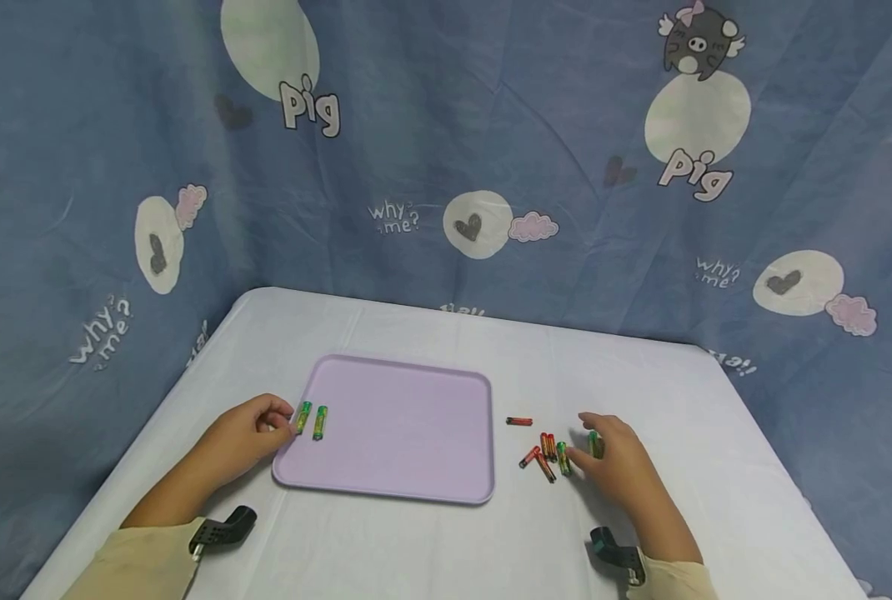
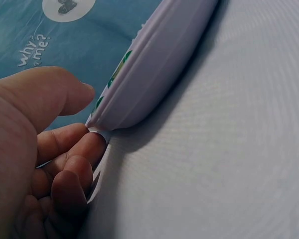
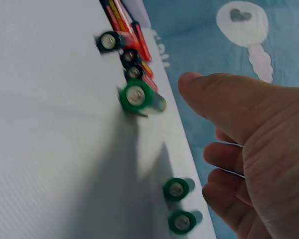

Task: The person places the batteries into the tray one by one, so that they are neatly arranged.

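A lilac tray (image 1: 408, 429) lies on the white table, with two green batteries (image 1: 320, 423) side by side in its left end. My left hand (image 1: 254, 433) is at the tray's left edge. Its bent fingers meet the rim (image 2: 119, 107) in the left wrist view, while the thumb stays apart from it. Over the table right of the tray hovers my right hand (image 1: 614, 458), thumb and fingers spread, holding nothing. One green battery (image 3: 136, 96) is near its thumb; two more green batteries (image 3: 177, 189) are below its fingers, partly hidden in the head view.
Several red-and-black batteries (image 1: 545, 467) lie close together between the tray and my right hand. A single red battery (image 1: 519, 422) lies apart behind them. A blue patterned curtain (image 1: 446, 167) hangs behind the table (image 1: 386, 550). Black wrist mounts (image 1: 224, 527) sit on both sleeves.
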A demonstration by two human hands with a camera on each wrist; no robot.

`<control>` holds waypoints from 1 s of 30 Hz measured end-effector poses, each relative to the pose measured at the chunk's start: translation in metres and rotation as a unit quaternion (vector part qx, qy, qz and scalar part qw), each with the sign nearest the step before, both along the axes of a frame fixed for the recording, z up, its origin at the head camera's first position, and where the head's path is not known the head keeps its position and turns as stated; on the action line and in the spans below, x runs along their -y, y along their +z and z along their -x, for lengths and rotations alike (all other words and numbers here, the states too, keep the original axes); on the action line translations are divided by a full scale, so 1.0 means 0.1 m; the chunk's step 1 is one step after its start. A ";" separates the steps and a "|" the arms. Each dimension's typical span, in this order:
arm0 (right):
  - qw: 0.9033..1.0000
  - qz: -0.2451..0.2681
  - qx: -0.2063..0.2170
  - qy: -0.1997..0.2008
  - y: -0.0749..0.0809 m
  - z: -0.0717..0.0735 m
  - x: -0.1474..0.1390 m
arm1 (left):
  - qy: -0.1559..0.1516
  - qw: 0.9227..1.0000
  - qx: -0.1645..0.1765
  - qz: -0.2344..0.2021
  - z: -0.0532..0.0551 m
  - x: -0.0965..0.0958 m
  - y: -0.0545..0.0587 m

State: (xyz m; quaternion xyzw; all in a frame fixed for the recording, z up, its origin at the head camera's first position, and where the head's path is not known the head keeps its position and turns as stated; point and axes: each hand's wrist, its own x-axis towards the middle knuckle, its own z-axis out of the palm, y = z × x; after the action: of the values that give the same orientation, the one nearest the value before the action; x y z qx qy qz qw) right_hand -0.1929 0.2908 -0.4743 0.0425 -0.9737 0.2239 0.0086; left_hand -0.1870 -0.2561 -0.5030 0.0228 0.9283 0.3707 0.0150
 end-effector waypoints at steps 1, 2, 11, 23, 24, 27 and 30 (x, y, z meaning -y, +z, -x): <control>1.000 0.000 0.001 -0.003 0.00 -0.01 -0.02 | 0.000 1.000 0.000 0.000 0.00 0.00 0.00; 1.000 -0.002 0.003 -0.005 0.01 -0.02 -0.04 | -0.001 1.000 0.000 0.001 0.00 0.00 0.00; 0.998 -0.019 0.054 -0.029 -0.02 -0.05 -0.27 | 0.000 1.000 0.002 0.006 0.01 -0.01 0.00; 0.995 -0.023 0.089 -0.033 0.00 -0.08 -0.41 | 0.002 1.000 0.014 0.005 -0.01 0.01 -0.01; 0.995 -0.023 0.090 -0.035 0.00 -0.08 -0.41 | 0.002 1.000 0.014 0.005 -0.01 0.01 0.00; 0.995 -0.021 0.093 -0.043 0.01 -0.10 -0.42 | 0.003 1.000 0.015 0.006 0.00 0.00 0.00; 0.994 -0.020 0.094 -0.048 0.02 -0.11 -0.42 | 0.003 1.000 0.013 0.006 0.00 -0.01 0.01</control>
State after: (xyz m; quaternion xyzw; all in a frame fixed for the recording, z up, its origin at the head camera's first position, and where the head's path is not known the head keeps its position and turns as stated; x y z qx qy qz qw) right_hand -0.1817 0.3328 -0.4727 -0.0257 -0.9754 0.2064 -0.0734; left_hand -0.1868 -0.2551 -0.5017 0.0153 0.9302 0.3658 0.0258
